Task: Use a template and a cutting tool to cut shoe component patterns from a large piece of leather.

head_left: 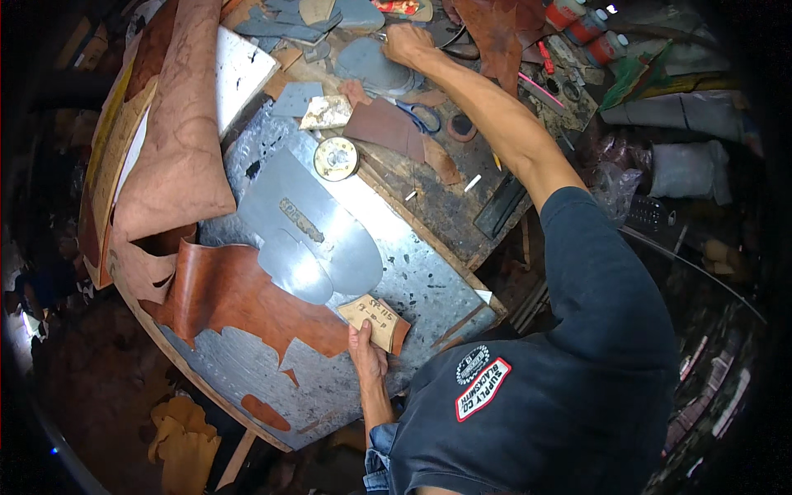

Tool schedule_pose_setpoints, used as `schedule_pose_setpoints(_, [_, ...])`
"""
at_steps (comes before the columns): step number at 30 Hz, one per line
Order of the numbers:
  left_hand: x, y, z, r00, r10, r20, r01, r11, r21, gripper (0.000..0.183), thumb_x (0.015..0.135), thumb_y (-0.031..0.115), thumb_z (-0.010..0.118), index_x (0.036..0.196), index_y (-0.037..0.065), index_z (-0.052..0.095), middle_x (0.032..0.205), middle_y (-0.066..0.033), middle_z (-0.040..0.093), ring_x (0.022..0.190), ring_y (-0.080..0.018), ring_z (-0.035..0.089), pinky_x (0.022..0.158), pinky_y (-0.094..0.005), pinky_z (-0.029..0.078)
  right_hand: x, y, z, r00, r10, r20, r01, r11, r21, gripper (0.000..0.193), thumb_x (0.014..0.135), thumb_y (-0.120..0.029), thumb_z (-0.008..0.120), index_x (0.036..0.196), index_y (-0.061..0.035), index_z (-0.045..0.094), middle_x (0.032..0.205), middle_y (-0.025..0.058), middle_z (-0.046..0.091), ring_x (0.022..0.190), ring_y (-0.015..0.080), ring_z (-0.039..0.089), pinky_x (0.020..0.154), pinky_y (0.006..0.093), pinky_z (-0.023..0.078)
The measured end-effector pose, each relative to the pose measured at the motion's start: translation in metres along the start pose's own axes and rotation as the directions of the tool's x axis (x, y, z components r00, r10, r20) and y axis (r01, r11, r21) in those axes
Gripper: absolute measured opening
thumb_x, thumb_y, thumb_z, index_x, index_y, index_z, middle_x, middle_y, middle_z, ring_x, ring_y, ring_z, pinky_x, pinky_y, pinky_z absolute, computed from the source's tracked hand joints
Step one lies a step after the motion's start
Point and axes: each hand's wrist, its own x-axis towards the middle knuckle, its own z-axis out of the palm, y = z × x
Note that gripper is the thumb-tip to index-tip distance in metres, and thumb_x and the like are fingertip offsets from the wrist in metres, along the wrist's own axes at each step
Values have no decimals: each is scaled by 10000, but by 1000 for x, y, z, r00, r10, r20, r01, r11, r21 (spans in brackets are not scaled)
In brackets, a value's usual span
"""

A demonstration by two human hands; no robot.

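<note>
My left hand is closed on a tan card pattern with handwriting on it, at the lower middle of the bench. A brown leather scrap shows from under the pattern's right edge. My right arm stretches far across to the back. There my right hand is closed beside grey sheet pieces; a small shiny tip pokes out at its left, too little to name. Left of the pattern lies a brown leather hide, partly rolled. Shiny grey templates rest over its edge.
A round tin stands by the raised wooden board. Blue-handled scissors, a dark leather piece and a roll of tape lie on that board. Red bottles stand back right. A large leather roll leans at left.
</note>
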Motion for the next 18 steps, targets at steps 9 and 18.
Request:
schedule_pose_setpoints(9, [4,-6,-4,999,1,34,0,1000,-8,422,963,109,527,1357,-5,427,1252,-130,591,1123,-211,603,962,-341,505,62,41,25,918,317,239,-376,888,266,226,771,-252,733,791,-35,674,597,62,568,481,160,526,405,339,429])
schedule_pose_setpoints(18, [2,5,-7,988,52,148,-52,999,-5,466,982,85,465,1423,13,334,1344,-141,515,1209,-233,544,1023,-384,469,-29,21,-82,856,-27,-517,200,938,283,301,821,-295,631,799,4,661,737,184,682,664,367,649,568,459,482])
